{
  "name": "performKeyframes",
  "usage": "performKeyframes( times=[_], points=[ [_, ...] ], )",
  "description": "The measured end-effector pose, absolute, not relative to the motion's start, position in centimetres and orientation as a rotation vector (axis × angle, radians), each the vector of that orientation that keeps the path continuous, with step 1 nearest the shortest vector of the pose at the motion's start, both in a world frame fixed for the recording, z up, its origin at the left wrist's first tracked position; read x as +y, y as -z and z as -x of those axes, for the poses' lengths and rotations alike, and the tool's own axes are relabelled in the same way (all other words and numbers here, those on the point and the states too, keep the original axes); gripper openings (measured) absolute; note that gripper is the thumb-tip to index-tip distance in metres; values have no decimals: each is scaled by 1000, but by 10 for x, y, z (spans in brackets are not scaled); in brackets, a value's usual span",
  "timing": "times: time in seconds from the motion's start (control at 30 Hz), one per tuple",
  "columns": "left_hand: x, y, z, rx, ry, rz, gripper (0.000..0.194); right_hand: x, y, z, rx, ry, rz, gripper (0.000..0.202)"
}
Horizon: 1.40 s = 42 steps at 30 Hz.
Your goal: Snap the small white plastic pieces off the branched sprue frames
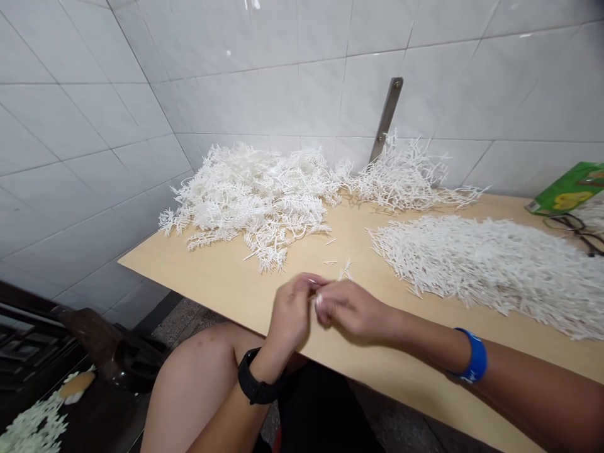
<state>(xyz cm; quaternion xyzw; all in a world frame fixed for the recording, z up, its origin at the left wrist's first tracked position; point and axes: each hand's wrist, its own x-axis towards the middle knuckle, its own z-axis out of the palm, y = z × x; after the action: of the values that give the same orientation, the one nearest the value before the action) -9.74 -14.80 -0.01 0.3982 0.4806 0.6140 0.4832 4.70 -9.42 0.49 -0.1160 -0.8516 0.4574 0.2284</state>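
Note:
Over the front edge of the wooden table [226,277], my left hand [292,311] and my right hand [352,308] meet, fingertips touching. Both sets of fingers are closed in a pinch; a tiny white bit shows between them, too small to name. Just beyond the hands lie a few loose white sprigs [346,270]. A large heap of white branched plastic pieces [255,189] stands at the back left of the table, with a smaller heap of white stems [406,176] beside it. A wide, flat pile of short white pieces [491,258] spreads across the right side.
A green box [566,189] and a dark cord [578,226] lie at the far right. A metal bracket [387,119] leans against the tiled wall [264,100]. Dark furniture [108,358] stands at lower left, with pale pieces [38,428] on it. My knee is beneath the table edge.

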Motion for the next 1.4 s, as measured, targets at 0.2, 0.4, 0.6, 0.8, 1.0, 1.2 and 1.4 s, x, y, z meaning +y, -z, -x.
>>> performKeyframes(
  times=[0.2,0.4,0.6,0.8,1.0,1.2,1.4],
  points=[
    [-143,0,99,1053,-1675,-624,39,-88,-2,-51,-2418,-880,315,32],
    [-140,4,102,1061,-1853,-460,23,-40,3,-72,-2651,-294,586,39],
    [-140,9,103,1070,-1900,-494,20,-69,2,-56,-2137,-999,666,47],
    [-141,10,101,1087,-1980,-521,15,-57,12,-39,-1507,-1816,877,57],
    [-141,10,99,1087,-1993,-491,12,-7,16,-72,-1160,-1285,1221,54],
    [-142,10,98,1102,-1950,-514,15,-22,12,-44,-1404,-1637,962,44],
    [-139,5,93,1105,-1788,-628,29,-1,16,-58,-1341,-1283,1166,41]
  ],
)
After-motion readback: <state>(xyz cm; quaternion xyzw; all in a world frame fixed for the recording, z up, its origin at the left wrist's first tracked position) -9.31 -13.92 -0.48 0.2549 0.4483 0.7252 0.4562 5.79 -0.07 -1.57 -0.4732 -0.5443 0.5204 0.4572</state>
